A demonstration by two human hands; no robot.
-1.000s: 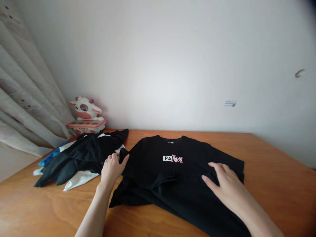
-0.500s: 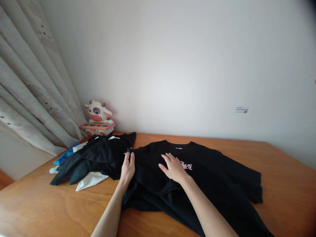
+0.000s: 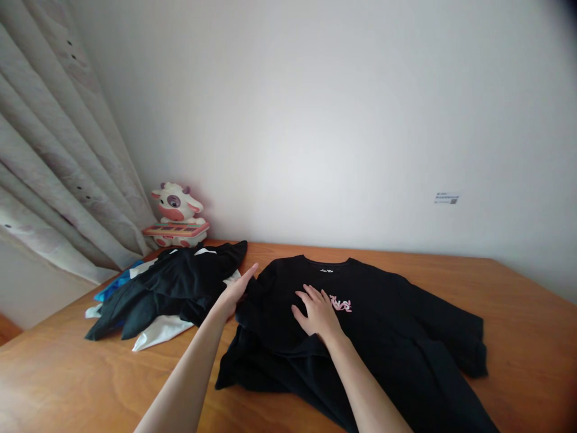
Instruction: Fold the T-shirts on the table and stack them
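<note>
A black T-shirt (image 3: 383,319) lies spread with its neckline toward the wall and a pink and white print on the chest. Its right sleeve is stretched out, while its left side is bunched in folds. My left hand (image 3: 235,293) is at that bunched sleeve, seen edge-on with fingers extended toward the wall; its palm side is partly hidden. Flat on the chest, just left of the print, rests my right hand (image 3: 317,313) with its fingers spread.
On the left of the wooden table (image 3: 58,373) lies a heap of black, white and blue clothes (image 3: 171,294). Behind it stands a cow-shaped toy keyboard (image 3: 177,216). A curtain (image 3: 58,150) hangs at the left, and a small label (image 3: 446,198) is on the wall.
My left hand has let go of the sleeve edge it pinched and turned edge-on, the sleeve now folded inward beside it. My right hand stays on the chest, its fingers slightly shifted.
</note>
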